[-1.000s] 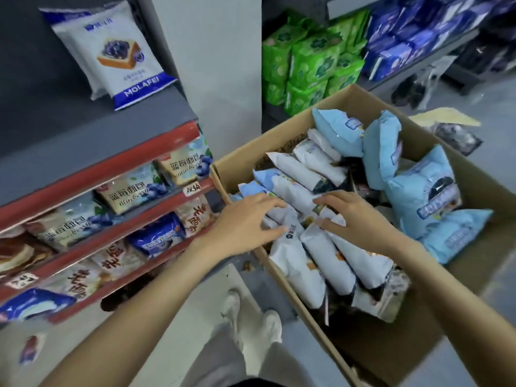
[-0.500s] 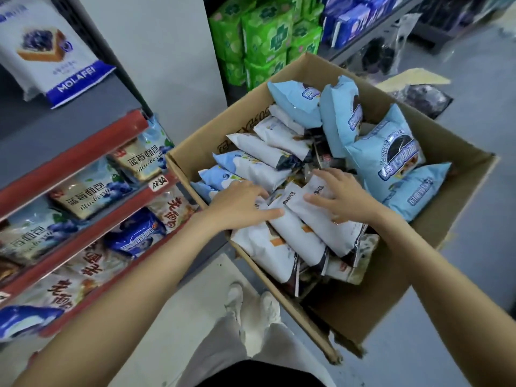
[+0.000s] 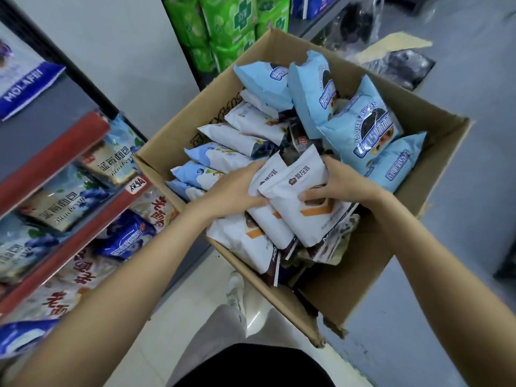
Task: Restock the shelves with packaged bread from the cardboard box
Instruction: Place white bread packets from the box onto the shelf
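Note:
An open cardboard box (image 3: 360,286) on the floor holds several bread packs: white ones with an orange stripe, white-and-blue ones (image 3: 220,157), and light blue ones (image 3: 363,129) at the far right. My left hand (image 3: 234,191) and my right hand (image 3: 340,185) grip a small bunch of white bread packs (image 3: 296,196) from either side, tilted up above the others in the box. To the left stand red-edged shelves (image 3: 55,163) stocked with blueberry bread packs (image 3: 61,205).
Green packets (image 3: 229,26) fill a shelf behind the box. A crumpled clear bag and a cardboard scrap (image 3: 396,51) lie on the grey floor beyond it. My white shoes (image 3: 237,291) stand on pale floor between shelves and box.
Both hands lay flat on the white packs before; now they have closed on a bunch from both sides and tipped it upward. The camera has moved closer over the box.

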### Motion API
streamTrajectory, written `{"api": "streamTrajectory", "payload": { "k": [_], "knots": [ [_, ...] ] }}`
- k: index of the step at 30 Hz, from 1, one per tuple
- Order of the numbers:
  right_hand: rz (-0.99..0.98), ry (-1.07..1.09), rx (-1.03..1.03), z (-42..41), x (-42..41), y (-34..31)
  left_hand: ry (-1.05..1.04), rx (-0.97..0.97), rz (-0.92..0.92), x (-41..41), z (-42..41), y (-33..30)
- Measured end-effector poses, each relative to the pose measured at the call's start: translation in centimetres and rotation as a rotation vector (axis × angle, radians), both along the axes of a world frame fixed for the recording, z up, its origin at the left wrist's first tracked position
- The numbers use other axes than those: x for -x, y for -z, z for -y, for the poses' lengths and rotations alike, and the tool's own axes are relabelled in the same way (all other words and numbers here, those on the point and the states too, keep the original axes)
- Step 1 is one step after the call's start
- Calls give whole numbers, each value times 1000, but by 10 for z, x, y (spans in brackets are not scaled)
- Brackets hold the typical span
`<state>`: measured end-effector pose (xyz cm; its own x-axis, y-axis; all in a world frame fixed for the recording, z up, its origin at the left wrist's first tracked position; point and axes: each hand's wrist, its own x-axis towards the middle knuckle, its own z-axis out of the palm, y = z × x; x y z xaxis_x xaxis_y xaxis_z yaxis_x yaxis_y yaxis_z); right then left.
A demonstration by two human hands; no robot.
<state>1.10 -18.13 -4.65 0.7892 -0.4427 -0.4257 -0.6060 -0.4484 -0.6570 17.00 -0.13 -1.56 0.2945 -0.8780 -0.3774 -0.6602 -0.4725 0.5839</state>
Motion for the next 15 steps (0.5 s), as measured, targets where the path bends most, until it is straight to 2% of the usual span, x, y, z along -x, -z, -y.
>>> {"api": "streamTrajectory", "payload": {
  "k": [4, 6, 9, 12, 15],
  "knots": [
    [285, 132, -150, -11, -4, -18, -241, 239, -250, -8, -11, -13],
    [367, 156, -148, -18, -16, -31, -412, 333, -293, -18, -20, -27],
    [475, 170, -134, -28, -46, -56, -596, 501, -278, -40, -44, -49],
    [545, 86, -177, -43, -93, -81, -759, 581, -293, -58, -79, -74],
    [606, 2, -204, -71, -153, -95, -858, 691, -183, -83, -114, -102]
  ]
}}
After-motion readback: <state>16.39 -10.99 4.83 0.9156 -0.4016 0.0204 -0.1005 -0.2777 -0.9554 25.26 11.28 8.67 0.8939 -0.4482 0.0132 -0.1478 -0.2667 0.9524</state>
